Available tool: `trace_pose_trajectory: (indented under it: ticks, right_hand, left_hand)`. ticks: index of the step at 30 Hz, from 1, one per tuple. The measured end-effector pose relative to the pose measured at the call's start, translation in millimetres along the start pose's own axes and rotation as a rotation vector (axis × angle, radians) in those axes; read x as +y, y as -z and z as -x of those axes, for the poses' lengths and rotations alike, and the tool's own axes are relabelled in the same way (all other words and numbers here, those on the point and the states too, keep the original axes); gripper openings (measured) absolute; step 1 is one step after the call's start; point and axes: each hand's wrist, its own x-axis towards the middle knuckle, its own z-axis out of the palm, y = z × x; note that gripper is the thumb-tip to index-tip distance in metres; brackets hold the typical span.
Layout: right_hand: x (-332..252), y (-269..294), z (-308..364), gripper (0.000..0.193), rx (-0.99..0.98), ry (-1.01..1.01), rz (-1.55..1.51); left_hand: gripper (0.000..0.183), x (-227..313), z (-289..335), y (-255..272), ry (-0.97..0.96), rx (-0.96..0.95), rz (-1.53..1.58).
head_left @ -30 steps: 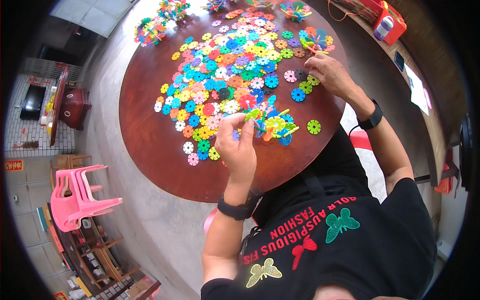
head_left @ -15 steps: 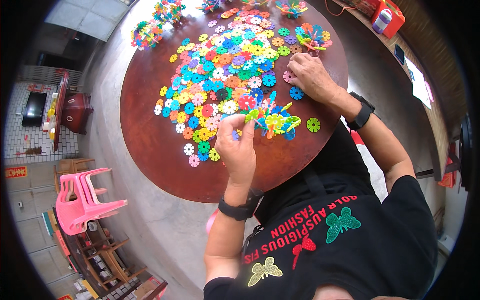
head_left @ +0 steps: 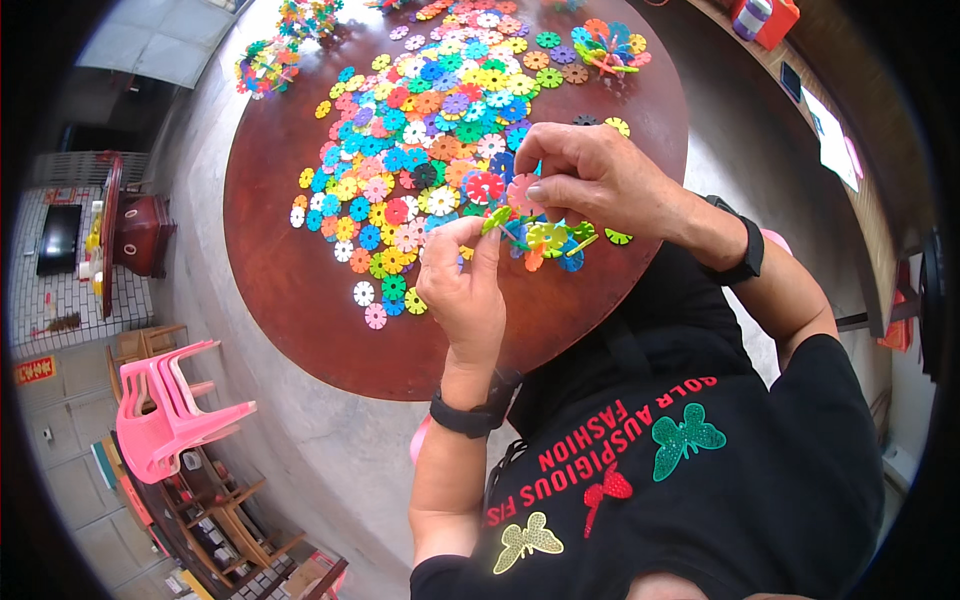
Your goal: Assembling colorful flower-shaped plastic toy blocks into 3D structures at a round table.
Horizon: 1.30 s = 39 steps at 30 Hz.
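My left hand (head_left: pixel 462 285) pinches a yellow-green notched disc at the near side of a cluster of interlocked plastic discs (head_left: pixel 547 236), lifted near the front of the round table. Between the thumb and fingers of my right hand (head_left: pixel 600 180) is a pink notched disc (head_left: pixel 521 194), held against the upper part of that cluster. Whether the pink disc is slotted into it I cannot tell. My right hand covers some of the cluster's far side. A wide heap of loose notched discs (head_left: pixel 440 130) in many colours spreads beyond my hands.
The brown round table (head_left: pixel 300 270) carries finished-looking disc clusters at its far edge, one (head_left: pixel 608 48) at far right and one (head_left: pixel 268 66) at far left. Stacked pink plastic chairs (head_left: pixel 170 405) stand on the floor to the left. A wooden counter (head_left: pixel 850 220) runs along the right.
My right hand has come from the table's right side in toward the cluster, bringing a pink disc with it. My left hand keeps its pinch on the cluster. The view has shifted slightly.
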Motion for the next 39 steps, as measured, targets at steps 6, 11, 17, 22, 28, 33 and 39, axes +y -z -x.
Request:
trace_pose_trajectory:
  ticks: [6,11,17,22,28,33,39]
  right_hand:
    - [4.9,-5.8,2.9,0.011,0.04,0.105,0.104]
    - [3.9,-6.7,4.4,0.011,0.049,0.157,0.168]
    - [2.0,-10.4,6.8,0.012,0.077,0.173,0.238]
    - [9.0,-9.9,8.0,0.017,0.014,0.267,0.316]
    - [9.4,-15.2,8.4,0.018,0.021,0.346,0.318]
    - [12.6,-18.3,9.2,0.021,0.043,0.39,0.354]
    - [17.5,-15.5,6.3,0.017,-0.029,0.376,0.259]
  left_hand:
    - [0.009,6.5,0.5,-1.5,-0.065,-0.027,-0.041]
    - [0.009,3.9,1.3,-0.9,-0.152,-0.019,-0.109]
    - [0.008,6.9,2.1,-1.2,-0.232,-0.034,-0.161]
    - [0.008,6.9,3.5,-2.1,-0.295,-0.052,-0.231]
    - [0.012,2.8,8.1,0.0,-0.32,-0.075,-0.244]
    - [0.013,3.6,7.5,0.9,-0.351,-0.079,-0.236]
    - [0.009,4.9,4.8,-0.9,-0.405,-0.058,-0.244]
